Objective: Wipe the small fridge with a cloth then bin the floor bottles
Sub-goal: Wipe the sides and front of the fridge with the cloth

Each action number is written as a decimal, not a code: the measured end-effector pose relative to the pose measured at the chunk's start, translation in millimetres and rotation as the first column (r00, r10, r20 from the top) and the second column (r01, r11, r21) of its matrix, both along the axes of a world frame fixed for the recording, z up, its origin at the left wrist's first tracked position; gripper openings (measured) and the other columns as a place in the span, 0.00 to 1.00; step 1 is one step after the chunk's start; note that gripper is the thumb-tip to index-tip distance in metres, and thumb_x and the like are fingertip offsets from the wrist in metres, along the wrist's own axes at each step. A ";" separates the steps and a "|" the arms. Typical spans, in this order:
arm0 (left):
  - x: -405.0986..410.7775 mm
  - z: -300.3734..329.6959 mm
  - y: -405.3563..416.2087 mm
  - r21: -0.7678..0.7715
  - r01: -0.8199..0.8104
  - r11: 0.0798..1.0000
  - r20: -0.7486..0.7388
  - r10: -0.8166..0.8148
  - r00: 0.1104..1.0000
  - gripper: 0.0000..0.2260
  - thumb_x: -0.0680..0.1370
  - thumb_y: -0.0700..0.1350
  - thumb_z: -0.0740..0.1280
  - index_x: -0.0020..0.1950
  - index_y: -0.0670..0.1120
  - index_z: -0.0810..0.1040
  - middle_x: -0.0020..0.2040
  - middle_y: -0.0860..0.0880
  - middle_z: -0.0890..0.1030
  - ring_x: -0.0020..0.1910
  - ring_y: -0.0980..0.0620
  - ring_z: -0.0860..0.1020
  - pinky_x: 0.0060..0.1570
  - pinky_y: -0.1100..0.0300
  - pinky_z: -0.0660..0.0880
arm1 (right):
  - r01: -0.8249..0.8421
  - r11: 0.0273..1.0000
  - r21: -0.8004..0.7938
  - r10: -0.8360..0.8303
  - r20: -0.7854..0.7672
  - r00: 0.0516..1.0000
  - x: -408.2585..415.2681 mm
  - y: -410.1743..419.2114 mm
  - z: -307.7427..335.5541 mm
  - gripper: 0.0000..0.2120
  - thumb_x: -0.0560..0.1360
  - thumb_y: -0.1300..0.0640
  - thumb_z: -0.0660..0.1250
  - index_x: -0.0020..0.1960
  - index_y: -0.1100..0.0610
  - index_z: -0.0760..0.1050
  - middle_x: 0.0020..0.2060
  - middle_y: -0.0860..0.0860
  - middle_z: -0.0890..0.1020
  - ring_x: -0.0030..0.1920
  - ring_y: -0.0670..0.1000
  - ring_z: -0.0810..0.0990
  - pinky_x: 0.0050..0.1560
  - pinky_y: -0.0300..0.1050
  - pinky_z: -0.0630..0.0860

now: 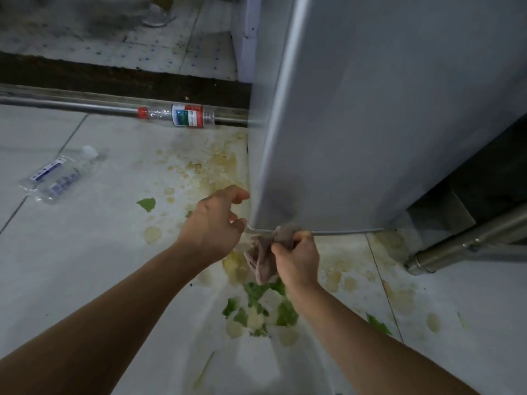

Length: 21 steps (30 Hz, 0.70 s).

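Stained floor tiles (85, 252) strewn with green leaf scraps (262, 306). My right hand (296, 260) has its fingers clamped on the bunched cloth (273, 246), pressed to the small fridge (370, 109) at its bottom front corner, where grime likely collects. Left hand (214, 223) sits at that corner's edge, fingers loosely curled, perhaps steadying; contact is unclear. Both bottles wait untouched: red-capped bottle (176, 115) against the metal rail (71, 105), clear bottle (61, 173) further left.

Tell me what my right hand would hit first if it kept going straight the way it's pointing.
Most likely the fridge: your right hand grips the cloth right at its bottom edge, knuckles aimed at it. Depth is hard to judge, so it may already touch.
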<state>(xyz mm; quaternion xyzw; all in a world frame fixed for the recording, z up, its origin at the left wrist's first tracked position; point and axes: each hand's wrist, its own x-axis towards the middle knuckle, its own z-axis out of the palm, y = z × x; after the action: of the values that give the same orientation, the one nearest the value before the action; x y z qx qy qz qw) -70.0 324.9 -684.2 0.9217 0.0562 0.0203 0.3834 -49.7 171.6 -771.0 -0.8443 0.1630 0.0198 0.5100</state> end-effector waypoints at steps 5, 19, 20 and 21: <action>-1.6 27.4 -53.2 0.162 0.164 0.973 0.125 -0.185 0.975 0.21 0.74 0.41 0.66 0.65 0.54 0.70 0.63 0.53 0.75 0.58 0.52 0.75 0.57 0.52 0.74 | 0.086 0.995 -0.048 -0.083 0.064 0.994 4.1 -82.6 26.5 0.10 0.72 0.66 0.66 0.51 0.58 0.69 0.46 0.55 0.79 0.47 0.56 0.78 0.47 0.43 0.72; 64.2 70.8 -186.0 0.865 0.131 0.485 0.296 -0.703 0.646 0.20 0.65 0.34 0.68 0.56 0.44 0.78 0.60 0.45 0.77 0.63 0.42 0.73 0.67 0.43 0.58 | 0.337 0.940 0.055 -0.339 0.036 0.940 80.2 -213.0 17.7 0.12 0.77 0.67 0.61 0.60 0.62 0.72 0.57 0.59 0.79 0.58 0.58 0.78 0.51 0.39 0.70; 69.9 69.6 -189.5 0.889 0.090 0.449 0.297 -0.715 0.633 0.19 0.66 0.35 0.65 0.55 0.44 0.78 0.62 0.44 0.76 0.64 0.42 0.71 0.68 0.42 0.54 | 0.346 0.936 0.067 -0.348 0.031 0.937 86.8 -213.7 12.4 0.13 0.76 0.67 0.61 0.61 0.63 0.72 0.58 0.59 0.78 0.58 0.59 0.78 0.51 0.39 0.70; 75.2 68.2 -192.4 0.904 0.054 0.423 0.301 -0.721 0.624 0.17 0.67 0.35 0.62 0.55 0.44 0.77 0.64 0.43 0.75 0.66 0.41 0.69 0.68 0.40 0.51 | 0.352 0.934 0.069 -0.354 0.024 0.935 92.7 -214.8 7.2 0.15 0.76 0.68 0.60 0.62 0.63 0.72 0.59 0.60 0.78 0.59 0.59 0.77 0.53 0.40 0.70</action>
<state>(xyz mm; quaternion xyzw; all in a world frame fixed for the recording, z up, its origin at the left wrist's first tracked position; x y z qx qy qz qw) 5.1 132.5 -615.9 0.8951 -0.3347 0.2701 -0.1178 43.0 -43.2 -763.8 -0.7848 0.3018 -0.0823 0.5350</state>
